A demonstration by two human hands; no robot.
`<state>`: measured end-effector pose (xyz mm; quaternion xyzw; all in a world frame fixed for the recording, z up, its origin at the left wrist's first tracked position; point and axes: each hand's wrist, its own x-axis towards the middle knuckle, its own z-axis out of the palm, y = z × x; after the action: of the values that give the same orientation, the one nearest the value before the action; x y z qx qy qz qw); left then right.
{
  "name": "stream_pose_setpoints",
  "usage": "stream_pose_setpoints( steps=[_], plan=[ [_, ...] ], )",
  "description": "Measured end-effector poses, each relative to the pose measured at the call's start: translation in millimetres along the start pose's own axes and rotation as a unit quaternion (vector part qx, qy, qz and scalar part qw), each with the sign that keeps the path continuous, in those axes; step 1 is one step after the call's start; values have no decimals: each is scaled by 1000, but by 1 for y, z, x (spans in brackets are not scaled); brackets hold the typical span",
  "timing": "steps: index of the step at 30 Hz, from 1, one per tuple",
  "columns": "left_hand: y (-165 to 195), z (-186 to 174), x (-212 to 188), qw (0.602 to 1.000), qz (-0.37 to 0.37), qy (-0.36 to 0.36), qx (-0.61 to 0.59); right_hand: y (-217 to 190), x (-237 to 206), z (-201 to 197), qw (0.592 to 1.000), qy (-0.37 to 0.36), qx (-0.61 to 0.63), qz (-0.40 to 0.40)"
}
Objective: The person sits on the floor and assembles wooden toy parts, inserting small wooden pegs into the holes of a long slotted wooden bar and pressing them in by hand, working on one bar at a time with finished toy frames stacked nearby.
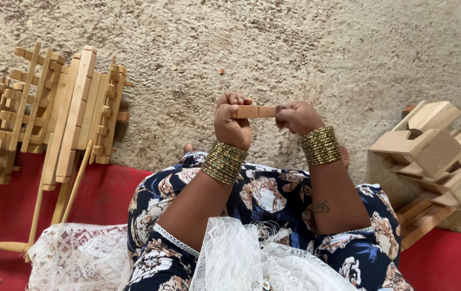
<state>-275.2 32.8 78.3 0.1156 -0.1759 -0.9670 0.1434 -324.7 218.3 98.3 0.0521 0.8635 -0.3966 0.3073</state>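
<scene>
Rough sandy floor (306, 43) lay beneath the seated person, whose left hand (231, 125) and right hand (296, 117) each kept a closed grip on one end of a small wooden block (255, 111), held level above the lap, apparently for inspection.

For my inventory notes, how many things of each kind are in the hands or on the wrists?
Small wooden block, held by left hand and right hand: 1
Stacks of gold bangles, one on each wrist: 2
Total: 3
</scene>
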Motion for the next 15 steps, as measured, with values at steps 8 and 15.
stream_pose_setpoints(
  steps=[8,15],
  plan=[
    [0,0,-2,1000,-4,-17,3,-10,-22,-17,993,47,56,-93],
    [-2,1,0,1000,5,-22,5,-29,-36,4,973,105,30,-203]
  ],
)
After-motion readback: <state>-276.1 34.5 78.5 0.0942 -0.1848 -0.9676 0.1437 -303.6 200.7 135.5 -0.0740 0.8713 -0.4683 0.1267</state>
